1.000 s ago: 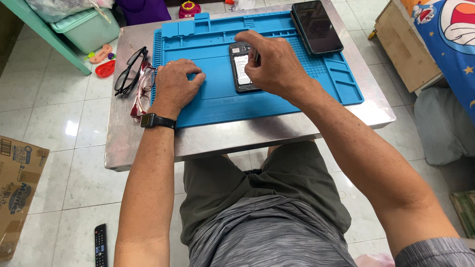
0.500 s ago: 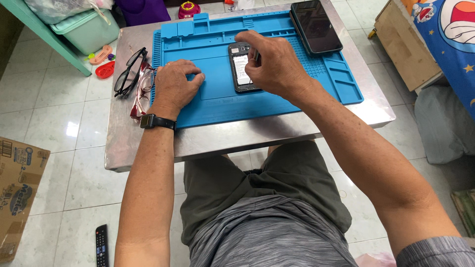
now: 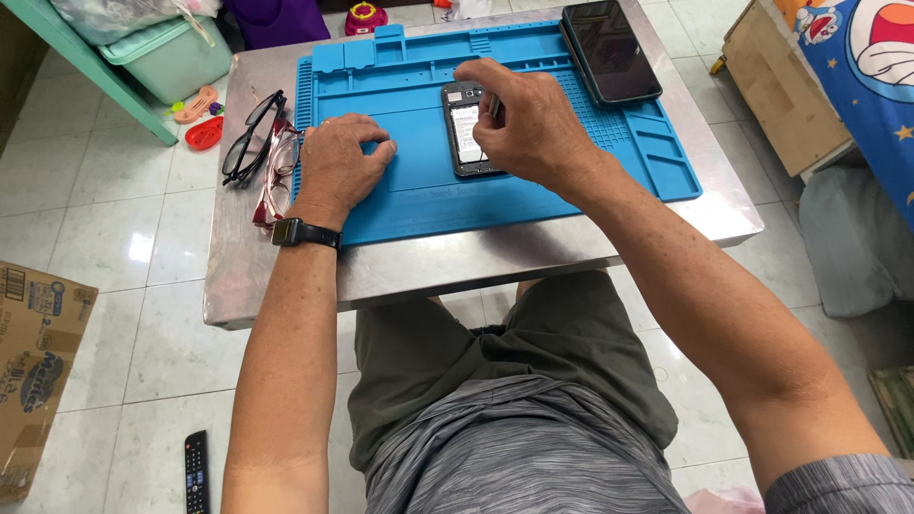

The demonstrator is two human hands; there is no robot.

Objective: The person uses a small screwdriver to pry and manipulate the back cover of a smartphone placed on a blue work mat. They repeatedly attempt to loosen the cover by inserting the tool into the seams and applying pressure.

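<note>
a dark-screened phone [image 3: 611, 49] is lying at the tabletop's far right corner; a printed brown carton [image 3: 36, 366] is sitting on the floor, left.

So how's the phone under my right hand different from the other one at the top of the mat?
The opened phone lies back-off, its insides showing, under the right hand; the black phone is closed, its dark face unbroken. The opened one looks smaller. It sits mid-mat; the black one lies at the far right corner, untouched. Both lie flat.

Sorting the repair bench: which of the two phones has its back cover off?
The smaller phone under the right hand, mid-mat, insides showing. The bigger phone at the far corner is closed, just dark glass.
</note>
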